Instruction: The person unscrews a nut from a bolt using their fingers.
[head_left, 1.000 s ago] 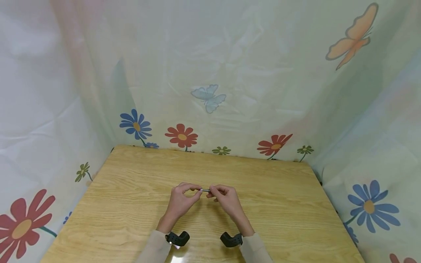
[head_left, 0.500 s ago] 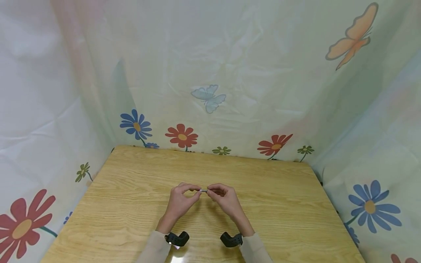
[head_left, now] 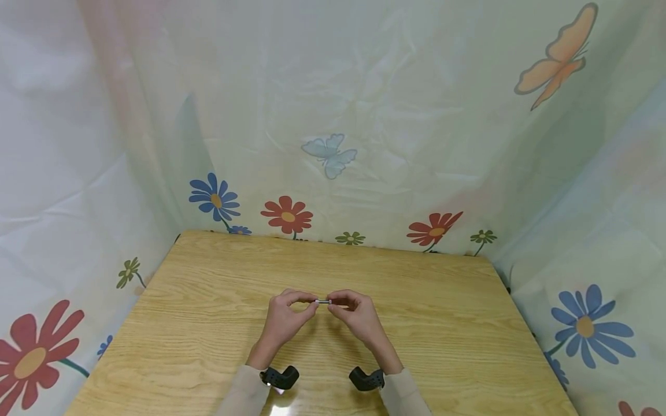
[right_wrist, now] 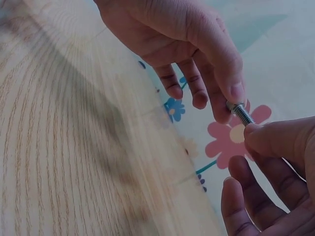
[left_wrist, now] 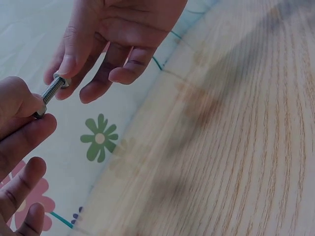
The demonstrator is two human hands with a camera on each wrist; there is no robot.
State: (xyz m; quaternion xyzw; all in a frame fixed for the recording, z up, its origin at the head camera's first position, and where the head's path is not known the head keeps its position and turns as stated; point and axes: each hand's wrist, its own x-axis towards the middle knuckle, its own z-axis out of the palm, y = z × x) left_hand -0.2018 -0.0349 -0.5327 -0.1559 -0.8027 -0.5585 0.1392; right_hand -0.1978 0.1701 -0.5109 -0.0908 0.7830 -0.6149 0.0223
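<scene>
In the head view a small metal bolt (head_left: 323,301) spans the gap between both hands, lying nearly level above the table. My left hand (head_left: 285,316) pinches one end of it between thumb and forefinger. In the left wrist view the threaded shaft (left_wrist: 51,92) is bare between the two grips, and a hex-shaped end shows at the left fingertips. The thumb and forefinger of my right hand (head_left: 359,316) pinch a nut (left_wrist: 62,80) at the other end. The remaining fingers of both hands are loosely bent. From the right wrist, the right thumb hides part of the bolt.
A wood-grain table (head_left: 234,266) lies under the hands. Behind and along the sides hangs a pale curtain (head_left: 385,115) printed with flowers and butterflies. Each wrist carries a black camera band (head_left: 281,378).
The right thumb and fingers have shifted on the bolt's right end, and the thumb has drawn back a little. More of the bolt's right end shows now. The left hand keeps its place.
</scene>
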